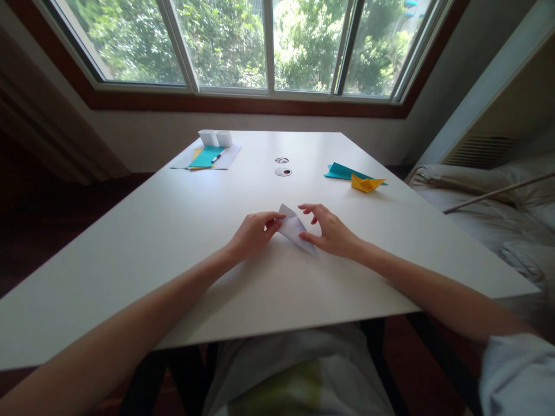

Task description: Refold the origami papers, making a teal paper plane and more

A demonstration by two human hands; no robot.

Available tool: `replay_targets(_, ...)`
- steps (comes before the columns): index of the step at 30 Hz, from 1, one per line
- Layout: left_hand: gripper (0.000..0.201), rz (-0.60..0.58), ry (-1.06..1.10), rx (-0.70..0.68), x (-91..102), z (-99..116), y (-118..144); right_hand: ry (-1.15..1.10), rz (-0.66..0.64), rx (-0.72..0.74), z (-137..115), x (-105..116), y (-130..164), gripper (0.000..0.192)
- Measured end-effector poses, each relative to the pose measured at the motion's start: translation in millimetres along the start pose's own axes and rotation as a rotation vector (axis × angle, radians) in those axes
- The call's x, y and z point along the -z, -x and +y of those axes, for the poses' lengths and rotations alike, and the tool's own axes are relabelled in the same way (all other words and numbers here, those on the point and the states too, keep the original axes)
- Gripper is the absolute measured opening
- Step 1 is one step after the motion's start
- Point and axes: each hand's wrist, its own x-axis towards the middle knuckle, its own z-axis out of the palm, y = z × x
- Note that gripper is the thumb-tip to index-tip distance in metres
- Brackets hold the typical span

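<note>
In the head view, a folded piece of white paper [296,233] is seen lying near the middle of the white worktop [173,231], held between the two hands. Its upper corner is pinched by the fingertips of the left hand [254,234], while the right hand [330,232] is laid against its right edge with the thumb pressed at the paper's side and the other fingers spread and raised, gripping nothing. The pinch is judged to be light and placed at one tip only, so the paper could be pulled askew if the right thumb is slid before the edges are lined up, and a crooked crease would result. White on white, the paper's outline is hard to make out, which could let a misaligned edge go unnoticed. The smooth surface may also let the sheet slip under pressure. Well apart, toward the far right, a yellow paper boat [366,184] is set touching a teal sheet [342,171]; a teal card with a pen [208,156] lies far left, clear of any sweep of the arms.
</note>
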Motion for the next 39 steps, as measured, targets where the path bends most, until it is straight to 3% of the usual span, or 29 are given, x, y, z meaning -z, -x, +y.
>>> replay_targets(8,0.031,-0.128,-0.276,-0.045,3.0,-4,3,0.226,-0.114,-0.031,15,5,-1,0.029)
replay_targets(11,0.031,-0.129,-0.305,-0.058,1.7,-7,4,0.308,-0.178,-0.069,23,4,0,0.031)
replay_targets(19,0.024,-0.049,-0.15,-0.174,5.8,-12,0,0.352,-0.262,-0.122,26,5,0,0.034)
replay_targets(23,0.035,-0.143,-0.105,-0.217,20.4,-2,-1,0.367,-0.283,-0.145,25,8,0,0.037)
replay_targets(26,0.048,-0.277,-0.074,-0.243,25.3,5,-1,0.415,-0.279,-0.113,23,10,0,0.038)
replay_targets(29,0.041,-0.35,-0.11,-0.31,21.2,8,1,0.46,-0.271,-0.077,20,12,-2,0.037)
replay_targets(35,0.023,-0.345,-0.322,-0.332,15.8,-1,2,0.36,-0.306,0.072,18,17,-4,0.028)
replay_targets(39,0.036,-0.37,-0.346,-0.359,21.3,-8,2,0.268,-0.351,0.208,19,21,-3,0.03)
